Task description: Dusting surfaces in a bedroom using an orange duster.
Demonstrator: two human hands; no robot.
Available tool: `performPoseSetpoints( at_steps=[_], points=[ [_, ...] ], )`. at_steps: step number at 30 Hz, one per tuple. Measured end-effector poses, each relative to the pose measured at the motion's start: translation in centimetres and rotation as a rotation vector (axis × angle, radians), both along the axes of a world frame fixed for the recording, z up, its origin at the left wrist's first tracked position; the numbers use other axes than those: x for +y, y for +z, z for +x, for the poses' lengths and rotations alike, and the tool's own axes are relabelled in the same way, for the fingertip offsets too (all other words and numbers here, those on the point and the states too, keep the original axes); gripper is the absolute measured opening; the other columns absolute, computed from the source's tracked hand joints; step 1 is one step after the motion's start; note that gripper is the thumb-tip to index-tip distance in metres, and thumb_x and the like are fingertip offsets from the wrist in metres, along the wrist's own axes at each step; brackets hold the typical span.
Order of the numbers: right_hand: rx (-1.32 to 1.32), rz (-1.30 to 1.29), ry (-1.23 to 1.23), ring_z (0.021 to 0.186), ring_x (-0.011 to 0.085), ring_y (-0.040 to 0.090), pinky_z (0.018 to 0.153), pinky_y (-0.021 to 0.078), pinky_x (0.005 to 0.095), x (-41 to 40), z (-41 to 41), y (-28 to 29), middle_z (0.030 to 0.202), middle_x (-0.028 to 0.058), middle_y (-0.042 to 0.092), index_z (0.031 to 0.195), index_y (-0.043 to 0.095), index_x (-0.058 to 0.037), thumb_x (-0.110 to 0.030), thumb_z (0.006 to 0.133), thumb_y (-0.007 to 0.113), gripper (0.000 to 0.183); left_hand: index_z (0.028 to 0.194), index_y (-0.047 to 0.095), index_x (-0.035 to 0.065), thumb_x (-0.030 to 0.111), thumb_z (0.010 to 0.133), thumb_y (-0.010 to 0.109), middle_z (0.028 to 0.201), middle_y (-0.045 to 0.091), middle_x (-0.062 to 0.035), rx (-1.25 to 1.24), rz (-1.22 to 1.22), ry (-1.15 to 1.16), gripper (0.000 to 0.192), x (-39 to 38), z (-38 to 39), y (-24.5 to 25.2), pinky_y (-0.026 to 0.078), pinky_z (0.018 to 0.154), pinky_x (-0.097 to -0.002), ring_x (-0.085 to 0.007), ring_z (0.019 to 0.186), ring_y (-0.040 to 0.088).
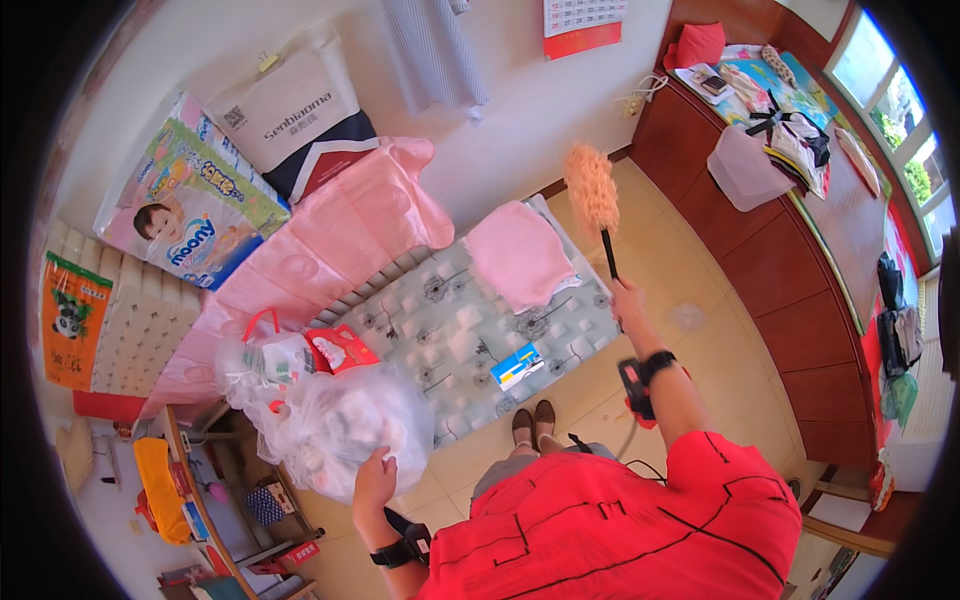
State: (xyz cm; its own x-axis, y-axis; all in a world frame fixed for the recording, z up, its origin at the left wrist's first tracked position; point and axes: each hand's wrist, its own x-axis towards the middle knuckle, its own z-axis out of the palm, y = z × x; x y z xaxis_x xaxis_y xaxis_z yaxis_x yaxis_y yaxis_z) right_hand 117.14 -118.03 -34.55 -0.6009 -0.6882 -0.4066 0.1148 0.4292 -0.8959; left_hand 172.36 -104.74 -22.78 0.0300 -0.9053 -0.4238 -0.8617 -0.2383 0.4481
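Observation:
My right hand (628, 309) grips the black handle of a fluffy orange duster (592, 187), its head raised toward the wall. My left hand (375, 480) is at the near edge of a large clear plastic bag (367, 420) with pale contents. Its fingers are partly curled, and whether they pinch the plastic cannot be told. Ahead of me, a surface with a dandelion-print cover (450, 322) bears a folded pink cloth (517, 255) and a small blue, yellow and white box (517, 366). A red carton (346, 349) stands beside the bag.
Pink satin cloth (322, 240) drapes a long piece under a diaper pack (195, 195) and a large printed bag (292, 112). At right, a curved wooden cabinet (750, 300) carries clothes (802, 146). Shelves (217, 517) stand at lower left; tiled floor (675, 247) lies between.

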Motion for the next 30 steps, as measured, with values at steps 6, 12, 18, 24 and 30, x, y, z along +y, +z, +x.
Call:
performPoseSetpoints(
  at_steps=[6, 12, 18, 24, 30],
  points=[
    [-0.047, 0.165, 0.056, 0.035, 0.0088, 0.037, 0.031, 0.0273, 0.0253, 13.9, -3.0, 4.9, 0.051, 0.0, 0.046, 0.114, 0.06, -0.0066, -0.023, 0.089, 0.054, 0.03, 0.113, 0.054, 0.0063, 0.02, 0.085, 0.053, 0.09, 0.062, -0.0229, -0.004, -0.016, -0.244, 0.031, -8.3, -5.8, 0.3, 0.047, 0.076, -0.0441, -0.0377, 0.086, 0.06],
    [0.1, 0.116, 0.173, 0.04, 0.0056, 0.038, 0.037, 0.0284, 0.0236, 18.6, -6.0, 6.3, 0.053, -0.002, 0.047, 0.121, 0.055, -0.0021, -0.015, 0.085, 0.057, 0.038, 0.12, 0.05, 0.0059, 0.023, 0.087, 0.053, 0.091, 0.064, -0.0169, 0.435, -0.004, -0.373, 0.037, -15.9, -19.8, -2.7, 0.049, 0.072, -0.0361, -0.0275, 0.083, 0.062],
    [0.305, 0.066, 0.394, 0.049, 0.0106, 0.05, 0.047, 0.0393, 0.0272, 14.8, -10.1, 8.8, 0.058, 0.0053, 0.057, 0.118, 0.057, -0.0009, -0.015, 0.083, 0.059, 0.037, 0.13, 0.037, 0.0033, 0.036, 0.092, 0.05, 0.109, 0.055, -0.0144, 1.007, 0.485, -0.089, 0.052, -18.1, -40.1, -5.7, 0.05, 0.077, -0.0359, -0.0242, 0.092, 0.059],
    [0.659, 0.141, 0.645, 0.054, 0.0094, 0.056, 0.05, 0.0431, 0.0277, 9.2, -13.5, 11.3, 0.058, 0.0056, 0.058, 0.115, 0.059, -0.0009, -0.014, 0.081, 0.06, 0.037, 0.107, 0.042, 0.0004, 0.042, 0.091, 0.051, 0.093, 0.054, -0.0154, 1.416, 0.809, 0.362, 0.046, -17.3, -58.1, -8.2, 0.051, 0.074, -0.0411, -0.0283, 0.084, 0.059],
    [0.6, 0.107, 0.865, 0.061, 0.0129, 0.059, 0.058, 0.0483, 0.0285, 3.6, -17.9, 11.3, 0.073, 0.0083, 0.063, 0.121, 0.054, -0.0016, -0.013, 0.081, 0.059, 0.043, 0.072, 0.043, 0.0034, 0.013, 0.085, 0.044, 0.06, 0.045, -0.0099, 1.48, 0.267, 1.059, 0.016, -17.0, -66.4, -10.0, 0.038, 0.043, -0.0338, -0.0202, 0.048, 0.045]
  ],
)
